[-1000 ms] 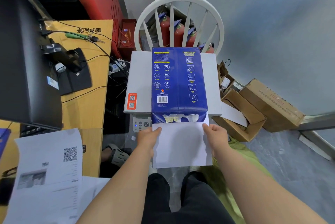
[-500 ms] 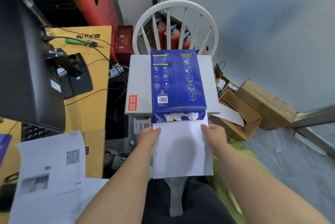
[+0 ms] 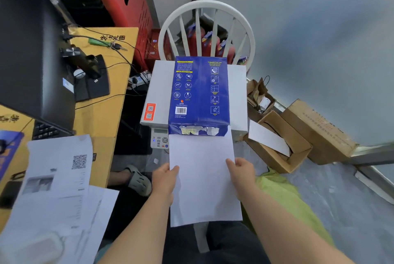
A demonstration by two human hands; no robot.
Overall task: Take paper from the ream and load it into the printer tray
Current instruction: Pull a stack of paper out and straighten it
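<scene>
A blue ream (image 3: 199, 93) with a torn near end lies on top of the white printer (image 3: 157, 93), which stands on a white chair (image 3: 206, 7). A stack of white paper (image 3: 202, 178) sticks far out of the ream's torn end toward me. My left hand (image 3: 165, 178) grips the paper's left edge and my right hand (image 3: 241, 169) grips its right edge. The printer's control panel (image 3: 160, 138) shows just left of the paper. The printer tray is hidden under the paper.
A yellow desk (image 3: 102, 110) with a black monitor (image 3: 32, 50), cables and printed sheets (image 3: 57, 189) is at the left. Open cardboard boxes (image 3: 298, 135) sit on the floor at the right. A sandalled foot (image 3: 136, 180) rests under the desk. Red extinguishers stand behind the chair.
Both hands have pulled the white paper farther out of the ream toward me, so more of the stack shows. The ream and printer stayed put.
</scene>
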